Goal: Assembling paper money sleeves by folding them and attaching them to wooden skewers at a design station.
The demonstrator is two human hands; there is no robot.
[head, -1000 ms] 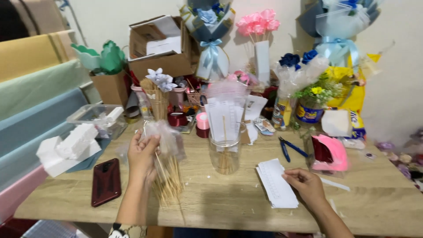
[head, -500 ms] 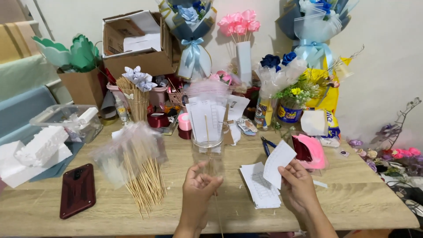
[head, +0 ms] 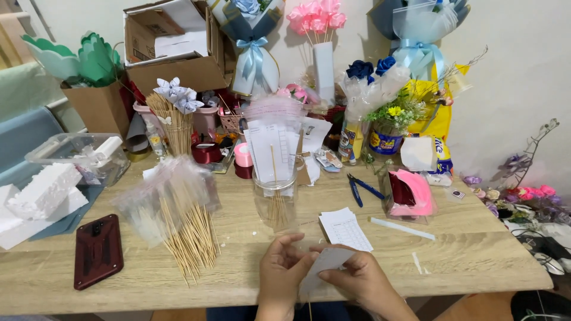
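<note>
Both my hands meet at the near edge of the wooden table (head: 464,261). My left hand (head: 284,267) and my right hand (head: 360,279) together pinch a small white paper sheet (head: 326,261) between them. A thin wooden stick seems to hang below the hands. Just beyond lies a stack of similar white sheets (head: 346,229). A clear glass jar (head: 275,199) with sticks and paper slips stands behind my hands. A plastic bag of bamboo skewers (head: 178,223) lies to the left.
A dark red phone (head: 98,251) lies at the left front. Blue pliers (head: 360,189), a pink holder (head: 413,193), a white strip (head: 401,227), foam blocks (head: 44,187), a clear box (head: 80,154), cardboard boxes and paper flower bouquets crowd the back.
My left hand left the skewer bag on the table and came over to my right hand. My right hand lifted a sheet off the stack, and both now hold it near the table edge.
</note>
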